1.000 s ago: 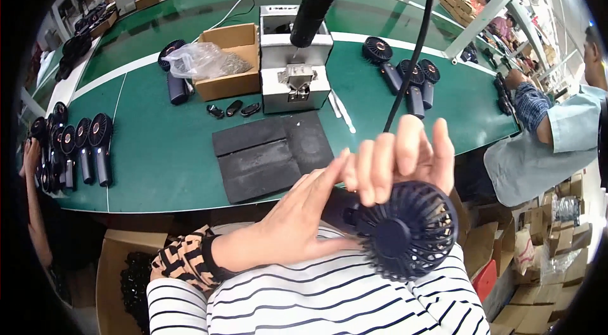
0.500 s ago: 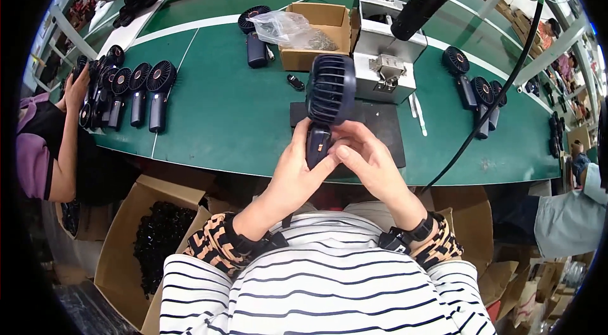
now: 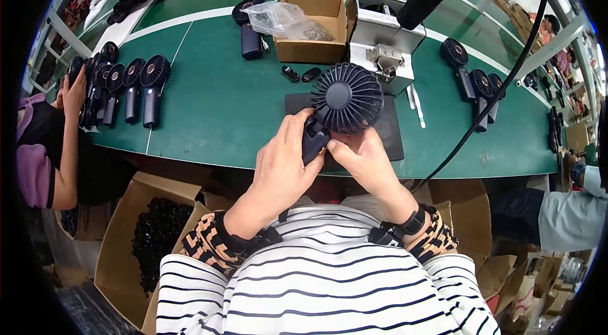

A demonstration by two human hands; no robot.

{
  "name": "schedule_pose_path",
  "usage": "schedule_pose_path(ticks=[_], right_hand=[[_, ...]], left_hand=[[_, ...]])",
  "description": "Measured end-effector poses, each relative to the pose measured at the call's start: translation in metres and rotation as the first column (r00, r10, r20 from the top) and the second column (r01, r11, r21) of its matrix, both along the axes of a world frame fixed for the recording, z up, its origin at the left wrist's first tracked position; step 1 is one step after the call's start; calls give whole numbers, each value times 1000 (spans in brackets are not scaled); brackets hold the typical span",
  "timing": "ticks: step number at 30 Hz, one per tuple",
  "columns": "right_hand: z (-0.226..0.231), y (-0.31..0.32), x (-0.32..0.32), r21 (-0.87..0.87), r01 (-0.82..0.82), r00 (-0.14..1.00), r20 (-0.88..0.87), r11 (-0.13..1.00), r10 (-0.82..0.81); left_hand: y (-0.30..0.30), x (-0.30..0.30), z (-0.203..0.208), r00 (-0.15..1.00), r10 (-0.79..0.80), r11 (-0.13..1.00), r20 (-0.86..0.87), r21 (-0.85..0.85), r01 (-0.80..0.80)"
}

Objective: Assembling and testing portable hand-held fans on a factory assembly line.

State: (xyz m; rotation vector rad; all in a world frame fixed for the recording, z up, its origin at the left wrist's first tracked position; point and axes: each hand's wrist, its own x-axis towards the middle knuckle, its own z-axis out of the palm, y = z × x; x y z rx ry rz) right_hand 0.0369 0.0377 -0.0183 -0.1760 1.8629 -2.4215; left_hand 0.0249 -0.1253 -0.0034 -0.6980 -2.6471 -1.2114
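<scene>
two-handed, holding one dark handheld fan (image 3: pixel 347 95) tilted above the black mat (image 3: pixel 389 135): wrapping the left hand (image 3: pixel 278 154) closely round the handle, bringing the right hand (image 3: pixel 370 164) up beneath the fan head, touching thumb to handle but hiding most fingers behind, so not showing whether gripping.

judging by looks, being well along: showing head and handle already joined and the ribbed cage closed; turning other faces away, so leaving unclear anything lacking.

covering part of the mat with the fan head and screening the low edge of a silver machine (image 3: pixel 379 32). just past the head, leaving two small dark fittings (image 3: pixel 291 73) on the green table (image 3: pixel 209 113).

farther out, facing an open cardboard box (image 3: pixel 310 52) holding a clear plastic bag (image 3: pixel 278 20) and tiny metal bits (image 3: pixel 320 31), with another fan (image 3: pixel 251 42) beside it.

seeing more whole-looking fans: a row of fans (image 3: pixel 152 91) at left, near a co-worker's hand (image 3: pixel 76 88), and a cluster of fans (image 3: pixel 479 88) at right, with a black cable (image 3: pixel 465 139) hanging in the way.
</scene>
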Motion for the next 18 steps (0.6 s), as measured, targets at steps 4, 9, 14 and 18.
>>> schedule_pose_path(ticks=[4,9,14,18], right_hand=[[-4,-3,-2,21,22,1000,4,1000,-22],[2,-15,-14,43,18,1000,-26,999,-17],[6,-24,-41,93,-90,996,38,992,86],[-11,-29,-64,30,-102,983,156,994,96]], left_hand=[[-1,0,0,1000,19,999,-13,-31,-19],[-10,-5,-3,997,62,994,-46,-85,-65],[-19,-21,-3,984,143,985,-106,-84,-152],[-20,-28,-3,986,114,993,-120,-29,-118]])
